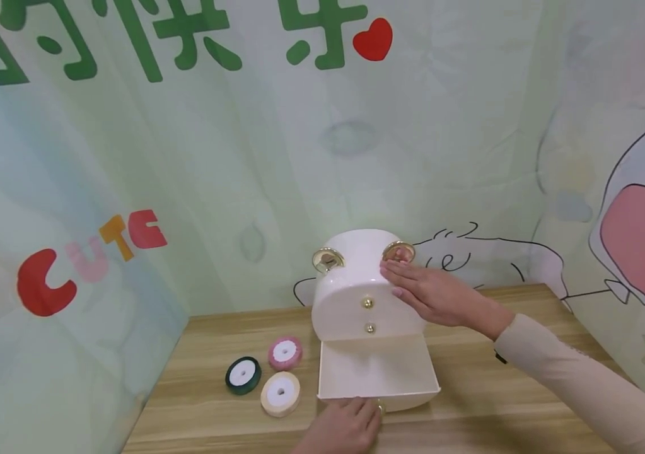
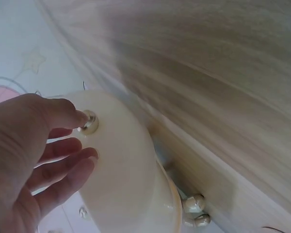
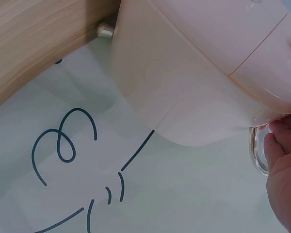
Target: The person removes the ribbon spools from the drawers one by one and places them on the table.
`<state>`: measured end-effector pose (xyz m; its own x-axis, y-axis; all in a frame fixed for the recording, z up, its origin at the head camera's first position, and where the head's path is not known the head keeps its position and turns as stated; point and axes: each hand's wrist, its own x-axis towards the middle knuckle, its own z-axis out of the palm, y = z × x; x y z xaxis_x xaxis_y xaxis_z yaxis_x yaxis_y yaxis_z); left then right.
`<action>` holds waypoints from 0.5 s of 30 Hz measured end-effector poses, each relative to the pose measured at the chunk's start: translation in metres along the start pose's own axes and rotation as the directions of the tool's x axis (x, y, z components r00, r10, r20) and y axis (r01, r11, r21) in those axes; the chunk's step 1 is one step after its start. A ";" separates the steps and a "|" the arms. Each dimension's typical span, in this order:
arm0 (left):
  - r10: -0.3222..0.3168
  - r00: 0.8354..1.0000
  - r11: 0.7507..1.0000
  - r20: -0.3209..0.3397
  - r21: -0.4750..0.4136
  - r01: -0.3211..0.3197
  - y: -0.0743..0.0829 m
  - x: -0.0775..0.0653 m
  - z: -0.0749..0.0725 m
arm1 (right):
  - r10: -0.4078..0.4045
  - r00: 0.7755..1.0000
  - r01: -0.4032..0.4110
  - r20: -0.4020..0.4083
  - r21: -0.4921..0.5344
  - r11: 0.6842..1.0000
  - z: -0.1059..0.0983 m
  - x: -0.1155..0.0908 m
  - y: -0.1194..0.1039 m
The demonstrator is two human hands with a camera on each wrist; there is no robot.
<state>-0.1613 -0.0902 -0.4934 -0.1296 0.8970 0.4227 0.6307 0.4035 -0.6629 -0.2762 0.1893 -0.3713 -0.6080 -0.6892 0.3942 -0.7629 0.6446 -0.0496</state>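
A glossy white storage box (image 1: 342, 312) with gold knobs and two gold rings on top stands on the table. Its lower drawer (image 1: 379, 369) is pulled out and shows a bare inside. At the drawer's front, my left hand (image 1: 345, 425) pinches the gold knob (image 2: 89, 122); the left wrist view shows the thumb on it, while the forefinger is mostly hidden. My right hand (image 1: 432, 290) rests with extended fingers against the box's upper right side, just below the right gold ring (image 1: 398, 251). In the right wrist view, its fingers (image 3: 283, 138) touch the casing beside that ring.
Left of the box lie three ribbon spools: pink (image 1: 285, 353), dark green (image 1: 243, 375) and cream (image 1: 280, 394). A printed curtain (image 1: 277, 157) hangs close behind the box and along both sides of the wooden table (image 1: 197, 403).
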 end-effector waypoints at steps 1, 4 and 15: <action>0.012 1.000 1.000 -0.002 0.010 -0.012 0.000 0.002 -0.002 | -0.002 1.000 0.002 -0.001 -0.003 1.000 0.000 0.000 0.000; 0.043 0.999 0.999 -0.025 0.026 -0.042 0.000 0.007 -0.004 | -0.010 1.000 0.010 -0.008 -0.003 1.000 0.000 0.001 -0.001; 0.038 0.999 0.999 -0.031 -0.001 -0.038 0.010 0.013 0.014 | -0.030 0.999 0.029 -0.023 -0.013 0.999 0.002 0.001 0.001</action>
<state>-0.1674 -0.0725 -0.5030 -0.0823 0.9056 0.4162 0.6355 0.3693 -0.6780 -0.2780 0.1885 -0.3729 -0.5799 -0.7003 0.4163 -0.7776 0.6283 -0.0262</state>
